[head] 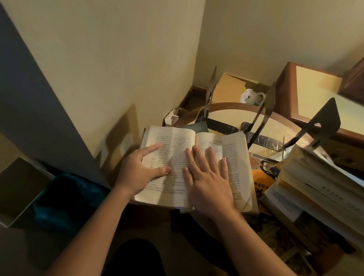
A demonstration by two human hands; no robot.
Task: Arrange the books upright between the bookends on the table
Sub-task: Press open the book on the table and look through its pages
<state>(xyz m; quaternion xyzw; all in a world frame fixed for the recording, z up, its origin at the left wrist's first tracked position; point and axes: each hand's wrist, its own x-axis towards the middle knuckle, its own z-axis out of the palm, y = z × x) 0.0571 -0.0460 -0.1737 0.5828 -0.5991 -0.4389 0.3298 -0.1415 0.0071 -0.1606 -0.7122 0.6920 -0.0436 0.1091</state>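
At lower left of the frame, a square bin with a blue-green bag beside it is seen on the floor. Toward the centre, an open book is laid flat on the near edge of the round table, its pages facing up. The left hand is spread flat on the left page, thumb and forefinger apart, nothing being gripped. The right hand is pressed palm down across the gutter and the right page, fingers splayed, likewise closed on nothing. Beyond the book, at upper centre, three dark metal bookends are stood upright on the table: a left bookend, a middle bookend and a right bookend, all empty of books. An orange-covered book is partly hidden under the open book's right side. At right of the frame, a stack of books is piled flat, near the right hand but not touched.
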